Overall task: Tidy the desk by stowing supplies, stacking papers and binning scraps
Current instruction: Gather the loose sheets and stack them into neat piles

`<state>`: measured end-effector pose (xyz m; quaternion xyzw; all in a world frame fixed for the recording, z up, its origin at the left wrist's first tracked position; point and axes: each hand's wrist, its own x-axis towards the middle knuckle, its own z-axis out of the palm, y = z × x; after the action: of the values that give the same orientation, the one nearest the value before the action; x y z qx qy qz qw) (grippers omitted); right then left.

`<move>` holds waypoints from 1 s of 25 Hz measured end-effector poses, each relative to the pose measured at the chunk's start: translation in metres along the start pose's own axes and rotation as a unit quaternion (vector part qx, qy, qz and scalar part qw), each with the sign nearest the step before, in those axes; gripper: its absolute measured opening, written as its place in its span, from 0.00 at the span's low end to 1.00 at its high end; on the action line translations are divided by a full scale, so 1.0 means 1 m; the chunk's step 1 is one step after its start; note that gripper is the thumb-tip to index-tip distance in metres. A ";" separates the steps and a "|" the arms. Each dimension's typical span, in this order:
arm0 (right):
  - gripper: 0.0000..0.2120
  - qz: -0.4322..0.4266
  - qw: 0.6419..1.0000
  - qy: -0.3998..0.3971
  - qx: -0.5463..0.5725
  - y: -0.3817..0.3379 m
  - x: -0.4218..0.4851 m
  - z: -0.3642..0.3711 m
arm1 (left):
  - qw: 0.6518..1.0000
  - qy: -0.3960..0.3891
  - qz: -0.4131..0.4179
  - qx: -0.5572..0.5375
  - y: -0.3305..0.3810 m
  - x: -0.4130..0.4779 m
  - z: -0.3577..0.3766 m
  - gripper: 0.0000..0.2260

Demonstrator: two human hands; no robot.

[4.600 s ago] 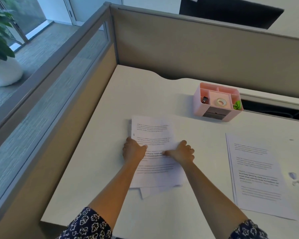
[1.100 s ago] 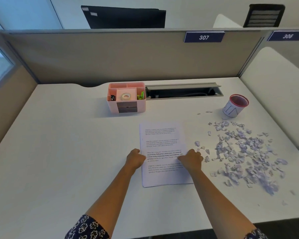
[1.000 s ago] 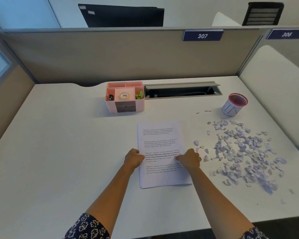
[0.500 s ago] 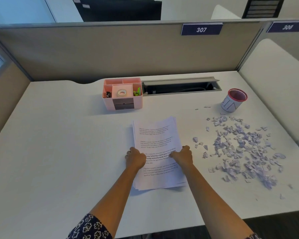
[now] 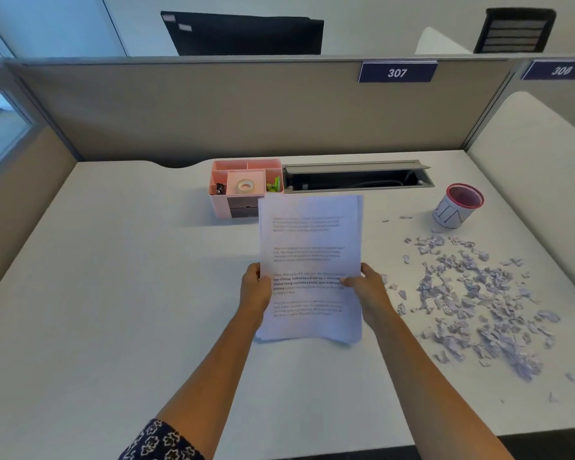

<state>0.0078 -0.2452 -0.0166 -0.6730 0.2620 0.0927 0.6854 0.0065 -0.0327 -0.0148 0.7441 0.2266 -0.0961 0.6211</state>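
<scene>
The stack of papers (image 5: 309, 247) is tilted up off the worktop (image 5: 113, 293) about midway between its left and right edges, printed side facing the person. Its lower edge is down near the surface; whether it touches cannot be told. The left hand (image 5: 254, 288) takes the stack's left edge and the right hand (image 5: 367, 287) its right edge, each grip closed on the sheets with the thumb on the front.

Behind the stack, towards the worktop's far edge, stands a pink organiser (image 5: 243, 187) holding a roll of tape (image 5: 245, 185) and green clips (image 5: 274, 186). Just beside it on the right runs an open cable trough (image 5: 356, 177).

Paper scraps (image 5: 478, 293) lie scattered across the right side of the worktop. A small bin (image 5: 458, 207) with a red rim leans near the far right corner, just beyond the scraps. A partition (image 5: 213, 111) bearing a label (image 5: 397, 73) marked 307 backs the far edge.
</scene>
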 end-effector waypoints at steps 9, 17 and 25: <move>0.18 -0.256 0.961 -0.075 0.069 -0.066 -0.015 0.003 | 0.976 -0.007 0.178 -0.127 0.074 -0.021 -0.011 0.19; 0.25 -0.223 0.967 -0.096 0.075 -0.046 -0.013 0.004 | 0.978 -0.014 0.174 -0.115 0.047 -0.019 -0.016 0.18; 0.17 -0.164 0.977 -0.133 0.023 0.000 0.000 -0.007 | 0.984 -0.020 0.176 -0.007 0.017 -0.005 -0.025 0.15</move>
<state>0.0058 -0.2516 -0.0166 -0.6728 0.0570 0.0615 0.7351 0.0059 -0.0119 0.0073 0.7661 0.0803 0.0007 0.6376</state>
